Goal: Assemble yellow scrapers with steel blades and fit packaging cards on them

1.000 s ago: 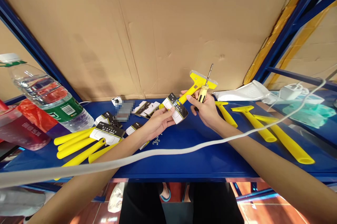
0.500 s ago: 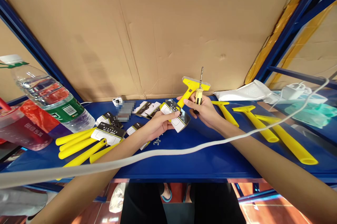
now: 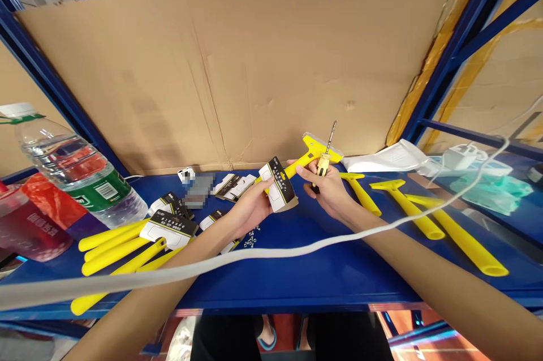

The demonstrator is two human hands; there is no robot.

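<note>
My left hand (image 3: 250,208) is closed on a black-and-white printed card (image 3: 278,187), thumb on its face. A yellow scraper (image 3: 316,149) runs behind this card, its wide head up to the right. My right hand (image 3: 328,185) pinches the scraper's handle between thumb and finger, and a screwdriver (image 3: 323,166) with a yellow-and-black handle stands in the same hand, shaft pointing up. Whether the card is fastened to the handle I cannot tell. Below my left hand lie several small screws or nuts (image 3: 251,238). More printed cards (image 3: 169,228) lie left of that hand.
Several yellow scrapers (image 3: 407,208) lie at right on the blue shelf (image 3: 305,276); more yellow handles (image 3: 114,253) lie at left. A water bottle (image 3: 85,168) and a red drink cup (image 3: 34,225) stand at far left. A white cable (image 3: 297,250) crosses in front. Cardboard (image 3: 254,67) backs the shelf.
The card in my left hand has turned more upright, and the scraper's handle has swung flatter. The screwdriver leans further right. The view has tilted up a little.
</note>
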